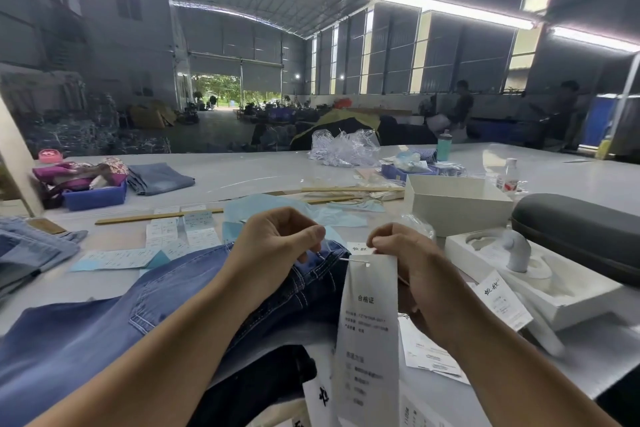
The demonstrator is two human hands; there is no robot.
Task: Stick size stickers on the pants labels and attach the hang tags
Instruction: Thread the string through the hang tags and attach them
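Note:
Blue denim pants (104, 315) lie across the table in front of me, waistband toward the middle. My left hand (277, 246) hovers over the waistband with thumb and fingers pinched together on a thin fastener strand. My right hand (405, 253) pinches the top of a long white hang tag (369, 333), which hangs down from a thin white strand running to the waistband. Sheets of small size stickers (180, 236) lie on the table beyond the pants. More loose tags (502, 298) lie to the right.
A white open box (457, 201) and a white moulded tray (540, 274) stand at the right, with a dark grey case (581, 236) behind. Folded jeans (31, 246) sit at the left, a blue bin (93, 198) farther back. Wooden sticks (346, 189) and plastic bags (343, 149) lie mid-table.

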